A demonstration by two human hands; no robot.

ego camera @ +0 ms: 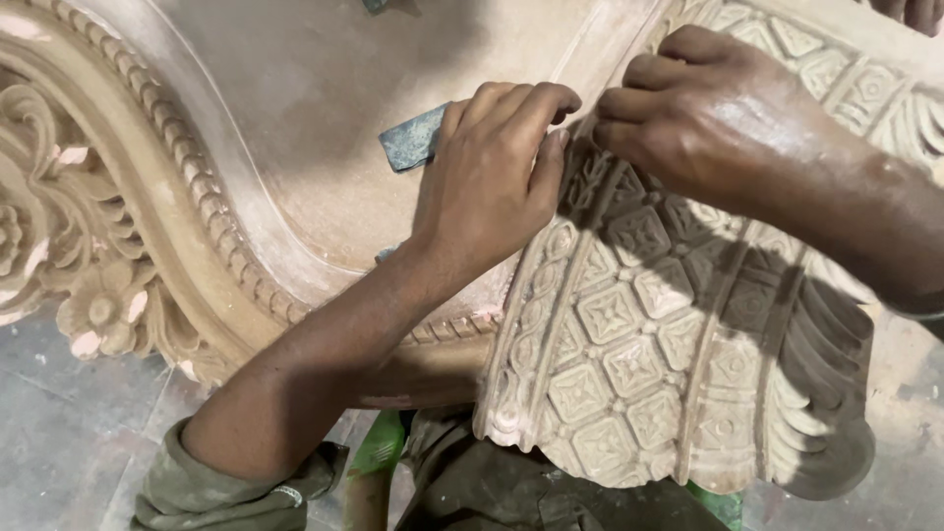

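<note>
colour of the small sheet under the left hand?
Dull blue-grey sheet, pinned by the left hand against the pale carved wood; head view.

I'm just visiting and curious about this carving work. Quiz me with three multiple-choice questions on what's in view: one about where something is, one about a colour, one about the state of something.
1. Where does the left hand rest?
A. On the floor
B. At the seam between the smooth panel and the carved column
C. On the flower carving

2. What colour is the folded abrasive sheet under the left hand?
A. Grey-blue
B. Bright red
C. Yellow

3. How are the fingers of the right hand held?
A. Spread flat and wide
B. Curled down onto the column's top
C. Lifted clear of the wood

Answers:
1 B, the hand lies across that edge.
2 A, a grey-blue corner sticks out past the fingers.
3 B, the knuckles are bent and the tips press on the carving.
</note>
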